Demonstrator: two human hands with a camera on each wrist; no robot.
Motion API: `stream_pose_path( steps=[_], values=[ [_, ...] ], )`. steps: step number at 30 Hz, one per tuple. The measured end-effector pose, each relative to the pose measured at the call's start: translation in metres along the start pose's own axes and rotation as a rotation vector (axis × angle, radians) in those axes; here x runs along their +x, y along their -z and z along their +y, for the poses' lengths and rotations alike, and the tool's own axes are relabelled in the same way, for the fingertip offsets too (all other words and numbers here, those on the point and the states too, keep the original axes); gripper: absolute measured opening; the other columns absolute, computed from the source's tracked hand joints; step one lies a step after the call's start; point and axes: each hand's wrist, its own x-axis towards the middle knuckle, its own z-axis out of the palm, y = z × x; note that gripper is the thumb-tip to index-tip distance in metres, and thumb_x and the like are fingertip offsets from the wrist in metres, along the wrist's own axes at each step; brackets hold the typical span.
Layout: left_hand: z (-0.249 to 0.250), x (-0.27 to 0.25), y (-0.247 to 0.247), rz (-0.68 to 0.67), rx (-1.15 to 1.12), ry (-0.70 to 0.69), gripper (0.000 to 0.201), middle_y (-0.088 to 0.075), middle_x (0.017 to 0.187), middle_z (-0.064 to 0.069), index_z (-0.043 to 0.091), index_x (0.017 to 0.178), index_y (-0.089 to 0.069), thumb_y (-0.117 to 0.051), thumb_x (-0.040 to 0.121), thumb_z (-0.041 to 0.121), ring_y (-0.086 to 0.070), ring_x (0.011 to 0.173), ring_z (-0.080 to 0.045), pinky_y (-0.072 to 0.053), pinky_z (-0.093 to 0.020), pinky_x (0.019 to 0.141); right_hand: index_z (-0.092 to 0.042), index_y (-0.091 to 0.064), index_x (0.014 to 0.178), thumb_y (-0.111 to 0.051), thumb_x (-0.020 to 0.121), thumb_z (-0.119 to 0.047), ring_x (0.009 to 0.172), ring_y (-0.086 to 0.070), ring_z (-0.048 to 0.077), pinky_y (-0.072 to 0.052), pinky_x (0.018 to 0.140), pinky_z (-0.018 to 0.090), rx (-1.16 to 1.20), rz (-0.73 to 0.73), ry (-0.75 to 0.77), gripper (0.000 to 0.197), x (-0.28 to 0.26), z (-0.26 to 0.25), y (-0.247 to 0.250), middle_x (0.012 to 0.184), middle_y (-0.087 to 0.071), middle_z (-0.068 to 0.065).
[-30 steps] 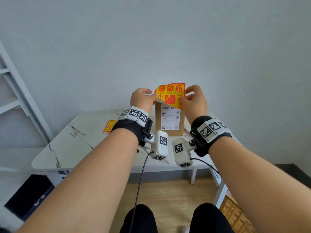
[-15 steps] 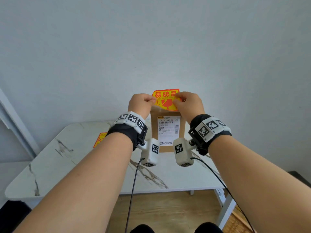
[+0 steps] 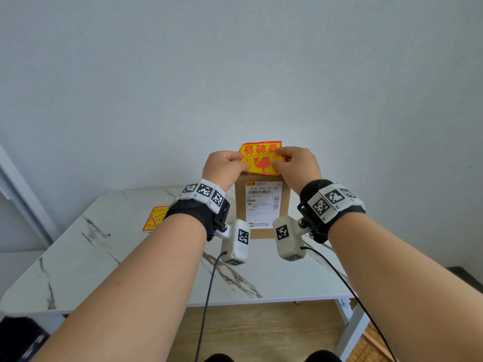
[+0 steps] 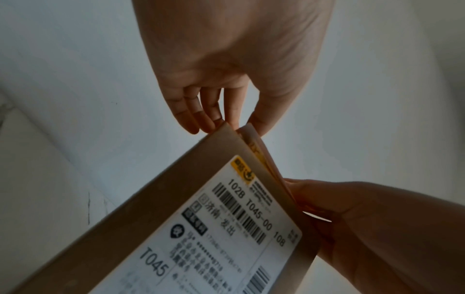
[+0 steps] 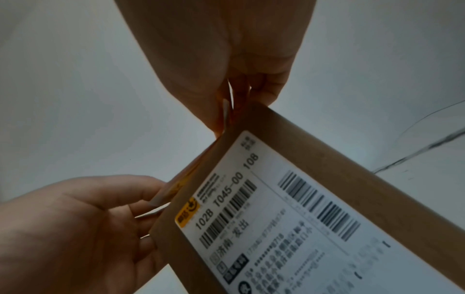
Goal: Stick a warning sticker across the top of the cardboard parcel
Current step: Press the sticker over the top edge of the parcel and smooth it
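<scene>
A brown cardboard parcel (image 3: 261, 231) with a white shipping label stands upright on the marble table (image 3: 104, 257). A yellow and red warning sticker (image 3: 261, 159) is held at the parcel's top edge, its lower part lapping over the front face. My left hand (image 3: 239, 160) pinches the sticker's left edge and my right hand (image 3: 278, 157) pinches its right side. In the left wrist view my left hand (image 4: 239, 125) grips the sticker (image 4: 259, 151) by the parcel's (image 4: 163, 208) corner. In the right wrist view my right hand (image 5: 227, 113) pinches it above the parcel (image 5: 327, 159).
A small stack of the same stickers (image 3: 155, 218) lies on the table to the left of the parcel. A plain wall stands close behind the table. A white frame (image 3: 15, 184) leans at the far left. Camera cables hang from both wrists.
Both hands kept hold of the sticker and brought it in against the parcel's top. My right hand shifted up along the sticker's right side. The head view moved closer to the table.
</scene>
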Motion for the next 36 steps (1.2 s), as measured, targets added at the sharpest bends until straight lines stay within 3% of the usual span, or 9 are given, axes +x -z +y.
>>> stream_pose_path(
  steps=[13, 20, 27, 30, 32, 34, 36],
  values=[
    [-0.002, -0.001, 0.002, -0.003, -0.034, 0.01, 0.042, -0.067, 0.122, -0.005, 0.011, 0.124, -0.066, -0.067, 0.082, 0.007, -0.057, 0.099, -0.011, -0.04, -0.02, 0.086, -0.017, -0.062, 0.131, -0.061, 0.09, -0.021, 0.108, -0.063, 0.021, -0.052, 0.093, 0.034, -0.046, -0.038, -0.026, 0.041, 0.003, -0.003, 0.003, 0.124, -0.066, 0.005],
    [-0.005, 0.0, -0.001, 0.024, 0.047, -0.031, 0.046, -0.066, 0.118, -0.004, 0.013, 0.125, -0.066, -0.066, 0.08, 0.007, -0.059, 0.097, -0.013, -0.046, -0.023, 0.087, -0.015, -0.061, 0.131, -0.059, 0.09, -0.018, 0.108, -0.063, 0.021, -0.05, 0.086, 0.028, -0.09, -0.069, -0.029, 0.041, 0.005, -0.004, 0.003, 0.124, -0.066, 0.006],
    [-0.007, 0.001, -0.004, 0.057, 0.258, -0.07, 0.04, -0.051, 0.125, -0.007, 0.017, 0.119, -0.067, -0.063, 0.08, 0.024, -0.053, 0.117, -0.022, -0.043, -0.029, 0.095, -0.014, -0.065, 0.125, -0.052, 0.089, -0.013, 0.11, -0.062, 0.024, -0.051, 0.088, 0.03, -0.155, -0.105, -0.032, 0.038, 0.009, -0.008, 0.0, 0.127, -0.064, 0.008],
    [-0.011, -0.002, -0.005, 0.058, 0.372, -0.109, 0.038, -0.044, 0.12, -0.002, 0.019, 0.119, -0.063, -0.058, 0.083, 0.029, -0.043, 0.124, -0.02, -0.036, -0.025, 0.095, -0.017, -0.068, 0.121, -0.048, 0.089, -0.017, 0.117, -0.053, 0.027, -0.05, 0.096, 0.038, -0.194, -0.099, -0.044, 0.037, 0.008, -0.007, -0.005, 0.127, -0.053, 0.009],
    [-0.012, -0.005, -0.005, 0.061, 0.46, -0.182, 0.037, -0.044, 0.124, 0.0, 0.019, 0.121, -0.061, -0.054, 0.085, 0.028, -0.037, 0.126, -0.018, -0.032, -0.024, 0.093, -0.025, -0.069, 0.119, -0.046, 0.088, -0.023, 0.122, -0.043, 0.026, -0.046, 0.099, 0.04, -0.217, -0.081, -0.07, 0.038, 0.005, -0.005, -0.006, 0.122, -0.047, 0.008],
    [-0.013, -0.005, -0.005, 0.029, 0.528, -0.26, 0.038, -0.045, 0.134, 0.002, 0.021, 0.124, -0.059, -0.05, 0.088, 0.023, -0.034, 0.13, -0.02, -0.033, -0.028, 0.099, -0.033, -0.068, 0.117, -0.044, 0.086, -0.028, 0.123, -0.039, 0.024, -0.043, 0.101, 0.041, -0.204, -0.078, -0.102, 0.039, 0.003, -0.001, -0.006, 0.123, -0.045, 0.006],
    [-0.013, -0.003, -0.007, -0.041, 0.554, -0.301, 0.041, -0.045, 0.144, 0.005, 0.025, 0.127, -0.06, -0.044, 0.09, 0.018, -0.032, 0.135, -0.021, -0.03, -0.034, 0.108, -0.035, -0.067, 0.117, -0.043, 0.086, -0.026, 0.119, -0.046, 0.023, -0.046, 0.097, 0.038, -0.081, -0.097, -0.135, 0.04, 0.001, 0.004, -0.007, 0.125, -0.048, 0.005]
  ],
)
